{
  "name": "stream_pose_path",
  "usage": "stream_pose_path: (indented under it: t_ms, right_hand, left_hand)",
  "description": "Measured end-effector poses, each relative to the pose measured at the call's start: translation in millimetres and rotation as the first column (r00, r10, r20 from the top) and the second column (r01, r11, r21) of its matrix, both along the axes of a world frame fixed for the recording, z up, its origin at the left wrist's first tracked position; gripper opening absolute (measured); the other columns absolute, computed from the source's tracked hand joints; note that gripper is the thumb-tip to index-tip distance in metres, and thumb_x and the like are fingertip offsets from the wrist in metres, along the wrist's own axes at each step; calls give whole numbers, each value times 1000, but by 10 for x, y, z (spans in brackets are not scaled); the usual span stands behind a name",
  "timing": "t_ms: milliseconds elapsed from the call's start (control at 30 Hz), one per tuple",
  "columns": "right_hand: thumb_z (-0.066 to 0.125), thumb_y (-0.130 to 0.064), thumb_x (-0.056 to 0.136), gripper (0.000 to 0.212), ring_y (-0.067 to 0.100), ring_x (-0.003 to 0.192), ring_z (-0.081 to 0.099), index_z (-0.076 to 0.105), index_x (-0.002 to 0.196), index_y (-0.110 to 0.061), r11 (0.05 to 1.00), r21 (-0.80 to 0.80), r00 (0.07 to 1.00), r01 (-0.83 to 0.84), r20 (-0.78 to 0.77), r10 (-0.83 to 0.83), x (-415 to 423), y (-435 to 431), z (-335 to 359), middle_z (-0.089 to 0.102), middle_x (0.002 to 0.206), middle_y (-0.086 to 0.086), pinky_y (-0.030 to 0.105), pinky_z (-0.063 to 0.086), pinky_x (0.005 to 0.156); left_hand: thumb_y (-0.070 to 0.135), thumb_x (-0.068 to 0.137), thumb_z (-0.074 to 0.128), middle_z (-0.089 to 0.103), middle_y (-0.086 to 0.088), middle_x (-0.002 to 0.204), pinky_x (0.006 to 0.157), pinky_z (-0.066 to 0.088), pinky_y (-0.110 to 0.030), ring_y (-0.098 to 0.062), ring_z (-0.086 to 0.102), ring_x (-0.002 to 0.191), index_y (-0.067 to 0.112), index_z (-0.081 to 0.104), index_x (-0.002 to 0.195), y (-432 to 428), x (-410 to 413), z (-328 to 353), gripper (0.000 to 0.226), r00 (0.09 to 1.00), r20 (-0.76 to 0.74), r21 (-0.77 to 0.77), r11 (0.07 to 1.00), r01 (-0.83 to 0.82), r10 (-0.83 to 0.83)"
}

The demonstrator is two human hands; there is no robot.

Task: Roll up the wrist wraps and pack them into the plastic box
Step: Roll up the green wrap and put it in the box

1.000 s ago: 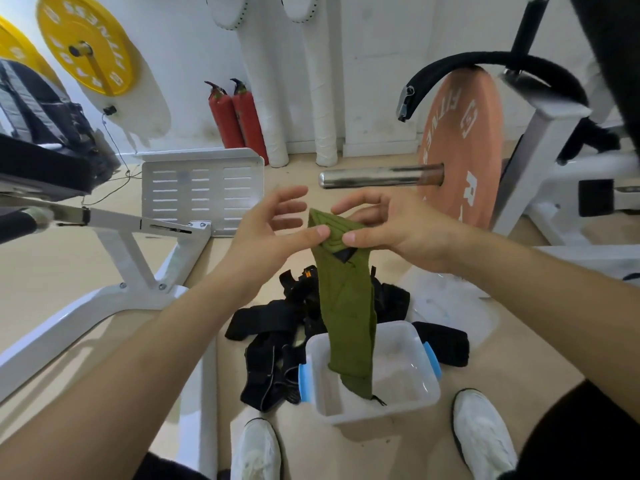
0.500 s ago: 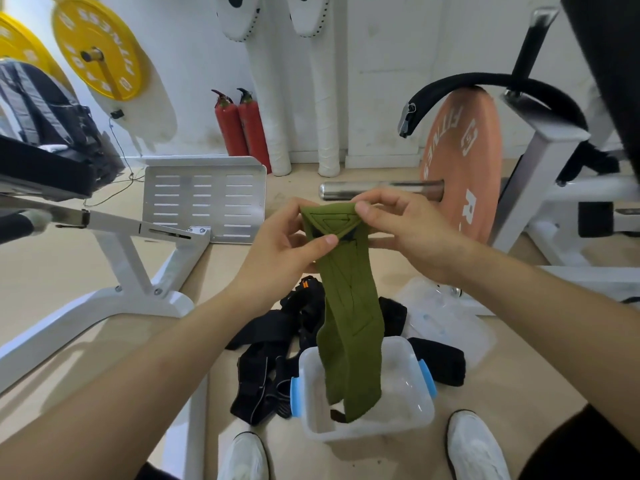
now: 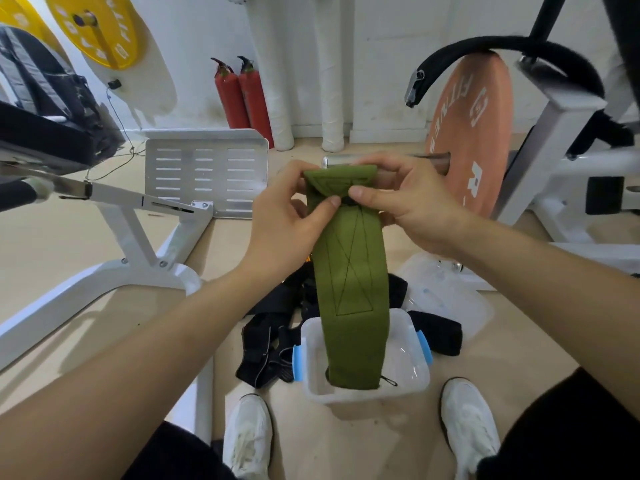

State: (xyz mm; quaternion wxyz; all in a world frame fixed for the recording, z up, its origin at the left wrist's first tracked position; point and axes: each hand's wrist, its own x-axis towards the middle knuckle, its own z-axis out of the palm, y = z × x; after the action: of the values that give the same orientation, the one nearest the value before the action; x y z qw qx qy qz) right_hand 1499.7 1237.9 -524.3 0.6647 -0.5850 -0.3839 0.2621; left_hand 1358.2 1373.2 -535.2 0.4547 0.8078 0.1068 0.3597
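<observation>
While only the top end of the green wrap (image 3: 349, 271) is folded over, the rolling looks barely begun. Most of its length hangs straight down, the low end dangling in or just above the box (image 3: 346, 397) (I cannot tell whether it touches). No rolled wrap shows inside the box, so by my judgement all the packing is left to do. Both hands hold the wrap's top up in the air: the left hand (image 3: 284, 220) pinches the fold from the left, the right hand (image 3: 412, 202) from the right, with the thumbs nearly meeting on the near face. On the floor, loose black wraps (image 3: 266, 351) lie left of the box, a black roll (image 3: 438, 336) lies just right of it, and the lid (image 3: 450, 299) lies beyond.
</observation>
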Motion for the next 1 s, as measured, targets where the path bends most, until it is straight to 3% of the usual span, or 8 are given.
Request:
stream_pose_path:
  t_ms: [133, 200, 267, 367, 433, 667, 800, 1000]
  right_hand:
    - [71, 0, 88, 25, 26, 79, 76, 69, 110, -12, 999, 49, 1000, 9, 3, -10, 1, 5, -60, 78, 91, 7, 38, 61, 60]
    - [71, 1, 88, 24, 23, 75, 75, 71, 103, -17, 999, 30, 999, 15, 44, -16, -5, -16, -72, 79, 88, 3, 34, 60, 56]
    - [72, 3, 88, 26, 19, 72, 73, 73, 97, -21, 1000, 4, 995, 21, 98, -22, -3, -46, -97, 78, 84, -1, 32, 59, 54]
    - [71, 7, 87, 27, 23, 80, 72, 76, 96, -18, 999, -38, 981, 6, 192, 1, 11, -61, -159, 77, 89, 3, 45, 63, 71]
    - [70, 8, 87, 22, 26, 85, 70, 76, 99, -9, 999, -51, 969, -19, 244, 31, 25, -58, -183, 75, 92, 10, 48, 60, 81]
    - [70, 12, 86, 35, 21, 93, 73, 73, 113, -11, 995, -76, 959, -68, 271, 86, 31, -47, -254, 79, 94, -9, 28, 60, 80]
    - [75, 10, 82, 44, 26, 103, 73, 71, 121, -11, 975, -160, 939, -154, 285, 195, 54, -84, -214, 75, 117, -3, 34, 59, 92]
    - [77, -3, 85, 39, 34, 95, 73, 70, 122, -13, 976, -173, 968, -130, 189, 163, -18, -95, -197, 74, 117, 6, 44, 60, 90]
  left_hand:
    - [16, 94, 69, 73, -8, 112, 71, 64, -46, -34, 72, 100, 23, 65, 114, -56, -79, 86, 21, 987, -80, -312, 944, 108, -139]
    - [36, 96, 60, 72, -14, 118, 69, 63, -43, -36, 75, 90, 20, 63, 125, -38, -114, 174, 34, 943, -178, -597, 792, 125, -282]
    - [59, 97, 48, 73, -22, 116, 69, 62, -40, -36, 75, 84, 23, 65, 127, 9, -142, 214, 50, 871, -292, -715, 695, 76, -396]
    - [57, 100, 48, 74, -16, 94, 66, 61, -34, -31, 72, 79, 21, 70, 107, 48, -160, 176, 43, 839, -363, -704, 709, 38, -406]
    - [41, 100, 58, 70, -13, 98, 72, 63, -36, -31, 67, 87, 14, 70, 110, 76, -151, 120, 31, 856, -351, -662, 747, 60, -380]
    - [32, 77, 80, 76, -10, 106, 87, 61, -37, -22, 72, 96, 15, 70, 124, 178, -201, 28, 51, 846, -330, -632, 764, 131, -419]
    - [18, 72, 80, 76, -16, 114, 89, 61, -40, -30, 72, 105, 14, 70, 123, 255, -213, 6, 52, 880, -278, -645, 754, 126, -385]
    - [13, 69, 81, 75, -19, 116, 97, 58, -52, -37, 73, 107, 10, 66, 124, 285, -209, -38, 57, 912, -250, -595, 795, 120, -325]
